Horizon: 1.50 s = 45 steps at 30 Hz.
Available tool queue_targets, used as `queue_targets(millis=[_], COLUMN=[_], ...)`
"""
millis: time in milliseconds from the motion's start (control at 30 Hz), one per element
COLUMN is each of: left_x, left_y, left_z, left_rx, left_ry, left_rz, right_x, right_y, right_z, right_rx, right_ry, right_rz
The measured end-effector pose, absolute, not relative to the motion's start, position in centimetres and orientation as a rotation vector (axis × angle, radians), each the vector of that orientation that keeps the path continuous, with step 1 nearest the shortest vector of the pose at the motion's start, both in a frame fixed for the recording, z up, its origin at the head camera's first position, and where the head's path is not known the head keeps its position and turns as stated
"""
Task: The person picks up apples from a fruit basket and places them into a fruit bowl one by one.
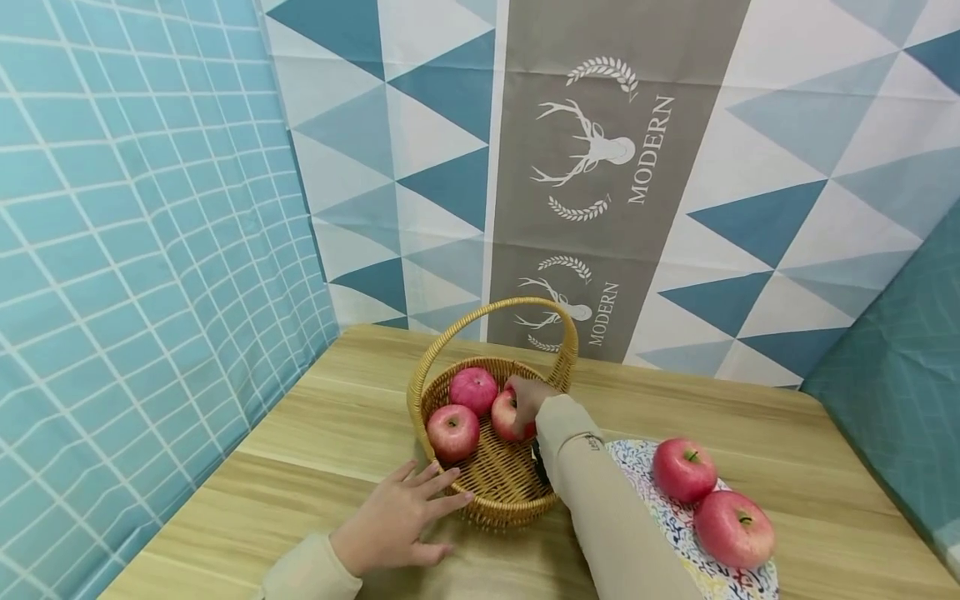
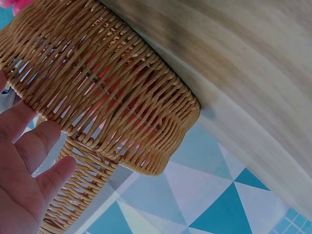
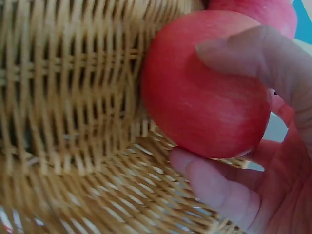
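Inside a wicker basket [image 1: 502,492] with a tall arched handle, my right hand [image 1: 531,402] grips a red apple [image 1: 506,415] at the right side. The right wrist view shows thumb and fingers curled round that apple [image 3: 204,92], close to the woven wall. Two more apples lie in the basket: one at the back [image 1: 473,390] and one at the left [image 1: 453,432]. My left hand [image 1: 401,518] has its fingers spread, with fingertips at the basket's near left rim. In the left wrist view these fingers [image 2: 41,141] lie along the rim.
Right of the basket, two red apples, one farther back [image 1: 684,470] and one nearer [image 1: 733,529], sit on a colourfully patterned plate [image 1: 637,467], partly behind my right sleeve. Everything stands on a wooden table [image 1: 337,417], with patterned cloths [image 1: 435,167] hanging behind and at the sides.
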<state>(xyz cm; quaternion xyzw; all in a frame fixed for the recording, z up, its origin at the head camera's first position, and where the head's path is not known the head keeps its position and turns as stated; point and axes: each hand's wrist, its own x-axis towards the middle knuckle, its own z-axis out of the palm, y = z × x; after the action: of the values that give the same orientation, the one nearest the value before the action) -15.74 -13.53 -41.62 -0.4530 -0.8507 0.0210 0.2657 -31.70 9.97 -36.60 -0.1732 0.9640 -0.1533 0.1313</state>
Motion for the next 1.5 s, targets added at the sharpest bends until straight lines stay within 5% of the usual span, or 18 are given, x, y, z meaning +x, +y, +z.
queue_targets(millis=[633,1500], left_x=[-16.3,-15.8], left_y=[-13.1,-13.4], left_z=[-40.8,-41.8], left_rx=[-1.267,-1.219], left_ry=[-2.274,-2.230], left_rz=[0.163,0.095], right_x=[-31.1,-26.1], right_y=[11.0,18.4], right_z=[-31.1,-32.3], right_rx=[-0.646,-1.183], right_ry=[2.751,2.782], right_rz=[-0.367,-0.702])
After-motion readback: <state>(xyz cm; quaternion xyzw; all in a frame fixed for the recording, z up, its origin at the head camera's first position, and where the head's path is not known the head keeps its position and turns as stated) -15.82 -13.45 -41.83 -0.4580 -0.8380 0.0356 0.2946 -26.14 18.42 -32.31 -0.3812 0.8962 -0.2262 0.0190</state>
